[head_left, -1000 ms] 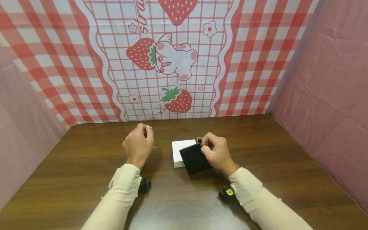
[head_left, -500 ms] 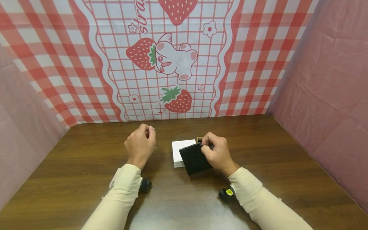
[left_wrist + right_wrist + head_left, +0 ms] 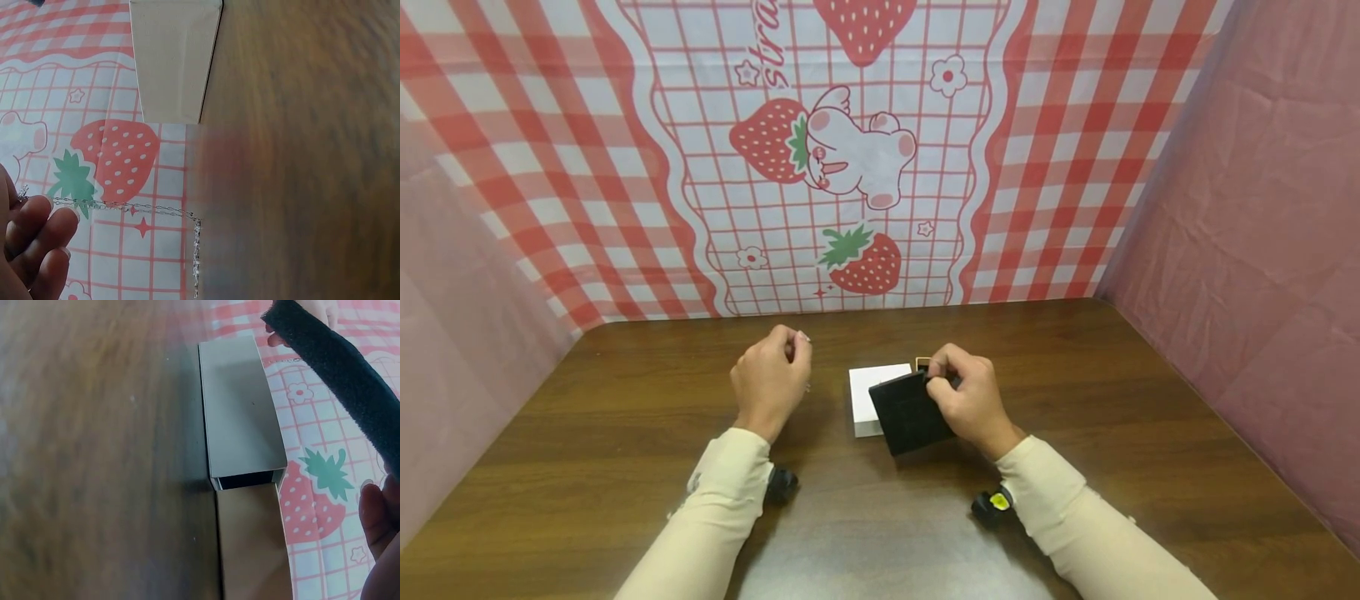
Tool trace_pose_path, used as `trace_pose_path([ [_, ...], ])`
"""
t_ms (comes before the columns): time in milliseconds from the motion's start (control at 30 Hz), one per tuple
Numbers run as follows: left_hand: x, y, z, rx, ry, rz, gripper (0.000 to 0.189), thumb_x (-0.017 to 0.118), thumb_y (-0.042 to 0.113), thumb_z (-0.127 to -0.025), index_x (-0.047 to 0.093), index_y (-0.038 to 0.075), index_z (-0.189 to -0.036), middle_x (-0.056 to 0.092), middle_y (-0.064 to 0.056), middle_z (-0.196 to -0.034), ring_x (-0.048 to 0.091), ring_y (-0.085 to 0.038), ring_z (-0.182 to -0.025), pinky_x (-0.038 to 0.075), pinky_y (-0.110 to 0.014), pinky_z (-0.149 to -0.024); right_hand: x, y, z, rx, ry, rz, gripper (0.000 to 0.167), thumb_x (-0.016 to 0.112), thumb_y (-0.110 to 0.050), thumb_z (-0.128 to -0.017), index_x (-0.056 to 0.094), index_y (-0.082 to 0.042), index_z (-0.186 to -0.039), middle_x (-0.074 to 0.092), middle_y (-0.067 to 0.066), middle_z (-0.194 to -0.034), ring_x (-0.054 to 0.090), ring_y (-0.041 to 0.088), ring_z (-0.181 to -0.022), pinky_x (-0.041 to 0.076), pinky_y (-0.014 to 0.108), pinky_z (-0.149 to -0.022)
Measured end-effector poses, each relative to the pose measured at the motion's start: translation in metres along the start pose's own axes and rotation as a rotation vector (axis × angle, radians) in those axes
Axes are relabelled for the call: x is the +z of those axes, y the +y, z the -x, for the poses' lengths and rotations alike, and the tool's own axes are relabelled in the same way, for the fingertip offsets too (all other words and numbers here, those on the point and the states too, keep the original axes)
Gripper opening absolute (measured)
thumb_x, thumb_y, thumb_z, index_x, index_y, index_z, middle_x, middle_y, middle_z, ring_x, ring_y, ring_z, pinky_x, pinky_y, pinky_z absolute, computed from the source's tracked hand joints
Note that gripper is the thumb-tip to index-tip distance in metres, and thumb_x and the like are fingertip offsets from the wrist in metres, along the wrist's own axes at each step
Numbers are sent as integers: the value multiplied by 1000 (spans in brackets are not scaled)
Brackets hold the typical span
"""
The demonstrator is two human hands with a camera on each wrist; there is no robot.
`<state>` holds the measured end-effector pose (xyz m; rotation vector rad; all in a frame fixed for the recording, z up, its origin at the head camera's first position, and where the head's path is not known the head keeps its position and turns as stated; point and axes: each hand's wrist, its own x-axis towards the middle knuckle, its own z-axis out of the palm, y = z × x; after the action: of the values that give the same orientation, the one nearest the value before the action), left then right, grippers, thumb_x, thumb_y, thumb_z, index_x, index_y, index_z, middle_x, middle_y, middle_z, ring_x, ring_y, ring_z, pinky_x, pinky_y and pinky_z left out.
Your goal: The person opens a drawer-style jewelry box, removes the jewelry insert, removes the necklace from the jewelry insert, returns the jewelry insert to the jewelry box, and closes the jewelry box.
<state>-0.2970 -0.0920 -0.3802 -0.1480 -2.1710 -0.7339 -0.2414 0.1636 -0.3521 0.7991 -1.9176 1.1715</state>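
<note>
In the head view, my left hand (image 3: 769, 379) is raised above the table, left of a white box (image 3: 868, 402). It pinches a thin silver chain (image 3: 125, 205), which hangs from the fingertips; its far part bends and shows sparkling links in the left wrist view. My right hand (image 3: 972, 402) holds a square black foam pad (image 3: 910, 414) by its upper right corner, tilted in front of the box. The right wrist view shows the pad's soft edge and the box's sleeve (image 3: 244, 406), with a tan drawer (image 3: 253, 550) slid partly out of it.
The brown wooden table (image 3: 625, 433) lies under everything. Behind it stands a red and white checked strawberry cloth (image 3: 865, 167). A pink curtain (image 3: 1240, 250) closes off the right side, and another pale pink curtain (image 3: 460, 292) hangs at the left.
My left hand has moved slightly to the right and a little nearer, with the chain hanging from it. The right hand and the foam pad have stayed almost still.
</note>
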Motion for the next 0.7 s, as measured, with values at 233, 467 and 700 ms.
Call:
trace_pose_path([
  [233,1,1,1,5,1,3,19,60,25,-93,67,14,-79,64,0,-65,61,-28,-55,43,-47,-50,-1,1,-2,12,33,-38,18,55,17,-66,53,-1,-69,53,4,-62,47,9,-57,38,25,-51],
  [467,1,1,1,16,-3,11,19,60,25,-94,67,14,-79,62,1,-63,59,-25,-54,43,-46,-49,-3,0,-3,28,84,-32,18,54,17,-65,53,-1,-68,52,4,-61,45,8,-56,36,21,-52],
  [700,1,0,0,14,-5,11,20,60,25,-93,66,14,-78,61,2,-62,59,-26,-53,42,-46,-48,-4,1,-4,84,97,-57,16,54,19,-67,55,3,-69,55,9,-64,49,8,-59,39,19,-55],
])
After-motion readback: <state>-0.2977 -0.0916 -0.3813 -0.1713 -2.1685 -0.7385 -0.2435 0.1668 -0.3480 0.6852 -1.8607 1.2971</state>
